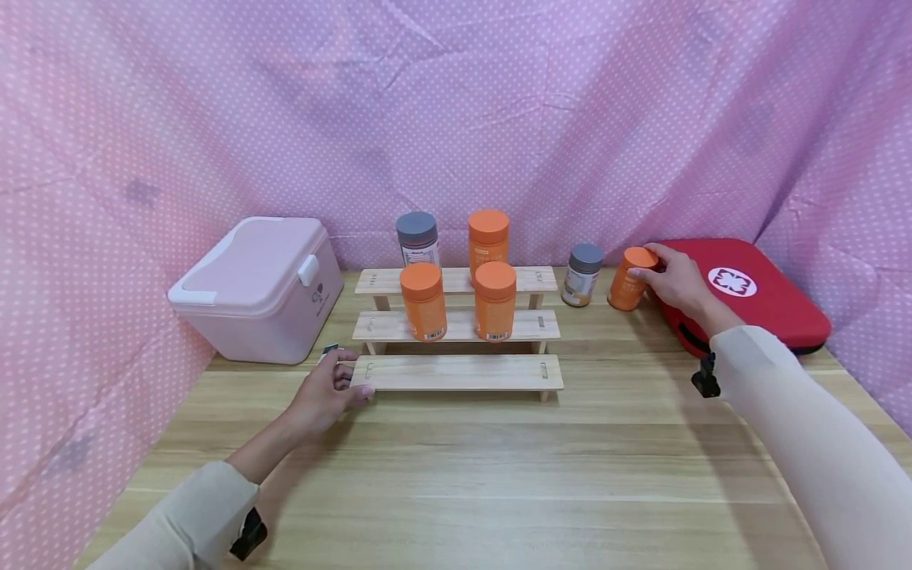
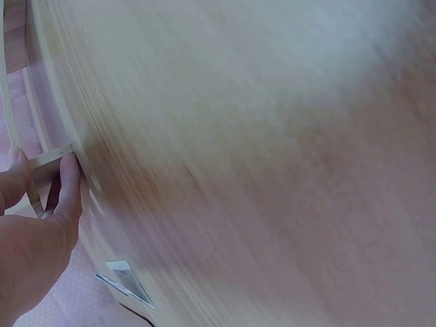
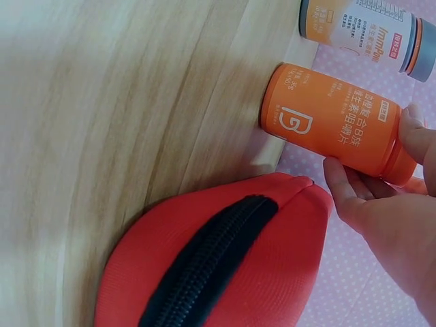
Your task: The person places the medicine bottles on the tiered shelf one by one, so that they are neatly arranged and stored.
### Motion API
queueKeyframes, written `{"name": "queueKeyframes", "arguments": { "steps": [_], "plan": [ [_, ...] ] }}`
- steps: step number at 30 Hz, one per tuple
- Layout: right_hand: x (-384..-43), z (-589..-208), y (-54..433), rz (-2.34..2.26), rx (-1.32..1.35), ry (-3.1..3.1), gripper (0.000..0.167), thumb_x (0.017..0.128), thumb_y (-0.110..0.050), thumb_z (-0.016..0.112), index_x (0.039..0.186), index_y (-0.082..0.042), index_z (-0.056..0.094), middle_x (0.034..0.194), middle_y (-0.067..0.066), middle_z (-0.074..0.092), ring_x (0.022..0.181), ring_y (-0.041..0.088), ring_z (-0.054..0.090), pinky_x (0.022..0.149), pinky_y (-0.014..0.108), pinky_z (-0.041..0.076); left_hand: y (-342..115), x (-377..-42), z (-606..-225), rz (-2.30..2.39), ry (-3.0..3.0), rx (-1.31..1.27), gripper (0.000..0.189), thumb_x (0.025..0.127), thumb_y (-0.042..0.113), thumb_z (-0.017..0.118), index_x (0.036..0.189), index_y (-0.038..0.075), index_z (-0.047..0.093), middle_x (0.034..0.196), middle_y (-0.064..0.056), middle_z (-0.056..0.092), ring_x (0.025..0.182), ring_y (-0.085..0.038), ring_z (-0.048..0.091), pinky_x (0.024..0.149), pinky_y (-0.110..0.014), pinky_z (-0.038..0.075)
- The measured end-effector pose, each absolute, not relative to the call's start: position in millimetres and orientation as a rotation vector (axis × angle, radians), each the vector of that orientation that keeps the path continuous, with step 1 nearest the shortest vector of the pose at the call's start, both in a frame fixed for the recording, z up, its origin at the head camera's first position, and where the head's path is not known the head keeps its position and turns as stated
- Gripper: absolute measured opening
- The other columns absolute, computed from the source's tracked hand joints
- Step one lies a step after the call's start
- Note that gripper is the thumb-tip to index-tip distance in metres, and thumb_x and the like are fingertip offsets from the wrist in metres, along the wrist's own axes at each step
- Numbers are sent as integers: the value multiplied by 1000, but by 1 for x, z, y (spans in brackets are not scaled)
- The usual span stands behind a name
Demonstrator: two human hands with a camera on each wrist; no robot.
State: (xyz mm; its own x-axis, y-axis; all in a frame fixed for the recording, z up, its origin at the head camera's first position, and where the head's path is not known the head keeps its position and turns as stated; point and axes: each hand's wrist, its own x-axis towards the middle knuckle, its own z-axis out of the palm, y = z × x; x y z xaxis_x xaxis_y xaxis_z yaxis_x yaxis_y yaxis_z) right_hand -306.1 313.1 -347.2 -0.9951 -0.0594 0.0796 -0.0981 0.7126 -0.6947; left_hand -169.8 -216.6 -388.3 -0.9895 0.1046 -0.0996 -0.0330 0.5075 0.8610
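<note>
Gripping orange bottle (image 1: 625, 290), three o'clock in head view: right hand (image 1: 682, 286) | pinching wooden shelf (image 1: 456, 373), eight o'clock: left hand (image 1: 322, 398)

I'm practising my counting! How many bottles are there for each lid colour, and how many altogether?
Orange-capped bottles: 4 (three on the wooden shelf, one gripped by the right hand)
Grey-capped bottles: 2 (one on the wooden shelf, one on the table)
Total: 6
</note>
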Motion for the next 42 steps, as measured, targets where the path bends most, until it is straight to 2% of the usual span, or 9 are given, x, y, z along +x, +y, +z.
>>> {"name": "queueKeyframes", "arguments": {
  "steps": [13, 16, 19, 22, 26, 28, 32, 39, 42],
  "plan": [
    [-292, -341, 311, 1095, 201, -2787, 57, 95, -35, 59, 141, -5, 43, 130, 23, 49, 113, 38, 45, 99, 51, 40, -217, -171, -389, 1495, 2602, 47, 59, 87, 4, 69, 133, -4, 34, 102, -16, 63, 85, -16, 58, 63, -24, 51],
    [-281, -338, 310, 1083, 241, -2764, 56, 94, -35, 62, 140, -7, 45, 128, 21, 52, 111, 34, 48, 94, 32, 44, -217, -171, -389, 1494, 2603, 54, 58, 87, 3, 69, 133, -4, 34, 103, -17, 64, 85, -16, 60, 63, -24, 52],
    [-267, -335, 310, 1088, 271, -2743, 57, 93, -34, 64, 140, -7, 46, 127, 20, 53, 107, 28, 50, 83, 10, 40, -218, -172, -389, 1486, 2608, 54, 57, 87, 3, 69, 133, -4, 35, 104, -17, 63, 86, -17, 59, 64, -24, 51],
    [-249, -334, 310, 1098, 293, -2711, 59, 91, -30, 67, 141, -6, 46, 127, 20, 54, 102, 11, 51, 75, 0, 36, -219, -173, -390, 1475, 2619, 56, 56, 87, 3, 69, 132, -3, 36, 103, -16, 63, 86, -17, 58, 63, -24, 51],
    [-224, -331, 308, 1079, 339, -2656, 59, 88, -20, 72, 140, -5, 47, 126, 22, 56, 94, -12, 46, 77, -1, 36, -219, -172, -390, 1451, 2641, 64, 55, 87, 3, 70, 131, -4, 37, 100, -15, 62, 87, -18, 55, 62, -22, 48],
    [-212, -329, 306, 1045, 361, -2640, 60, 86, -18, 74, 139, -5, 49, 125, 22, 57, 91, -17, 44, 77, -1, 36, -219, -172, -390, 1435, 2653, 64, 55, 87, 4, 70, 131, -4, 37, 99, -14, 62, 87, -19, 53, 62, -22, 47],
    [-189, -322, 299, 1026, 442, -2602, 62, 81, -10, 78, 137, -5, 51, 119, 20, 59, 84, -15, 51, 71, 2, 42, -219, -171, -389, 1421, 2662, 50, 56, 87, 5, 70, 131, -3, 37, 99, -13, 62, 88, -20, 53, 62, -21, 47],
    [-163, -312, 282, 1062, 543, -2556, 66, 76, -1, 79, 137, -9, 54, 113, -7, 60, 87, -9, 58, 73, 5, 47, -218, -169, -388, 1435, 2656, 54, 57, 87, 3, 69, 132, -4, 36, 96, -13, 60, 85, -19, 53, 59, -21, 45],
    [-155, -308, 272, 1088, 565, -2557, 66, 77, -1, 79, 137, -10, 54, 112, -3, 62, 88, -5, 59, 74, 7, 48, -218, -169, -388, 1461, 2639, 70, 57, 87, 1, 69, 133, -5, 35, 96, -14, 59, 85, -19, 55, 61, -22, 47]
  ]
}}
